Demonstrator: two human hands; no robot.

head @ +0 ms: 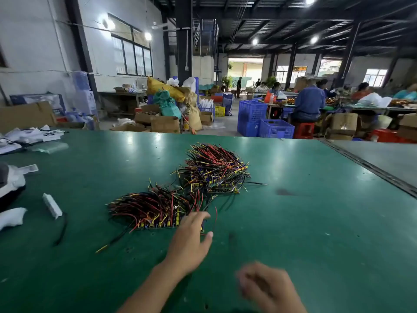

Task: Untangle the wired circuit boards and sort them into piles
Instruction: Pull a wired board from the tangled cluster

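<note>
Heaps of wired boards: two on the green bench

Head view, looking down on a broad green table (316,222), glossy and catching the ceiling lamps. Behind it, across the upper half of the frame, is a big workshop. It has dark steel roof beams, windows (133,55) upper left and cardboard boxes (164,124) stacked mid-frame. Blue crates (276,128) stand right of centre beside one red stool (303,129). Seated people (308,102) work at tables upper right.

Count on the table: two heaps of wired circuit boards. The far pile (216,170) sits just above centre, red, black and yellow leads bristling out. The near pile (153,211) lies lower left of it, boards lined along its front edge. The two are close, with stray leads crossing between them. At the left of the frame are one white plastic strip (52,205) and one loose black wire (61,229) just beside it. White packets (24,136) lie at the table's upper-left edge.

Two hands. The left hand (191,233) reaches up from bottom centre, palm down. Its fingers are stretched onto the right end of the near pile, thumb splayed wide, nothing clasped. The right hand (268,288) is at lower right over bare green. It is heavily blurred, so I can't tell whether it is spread or closed.
</note>
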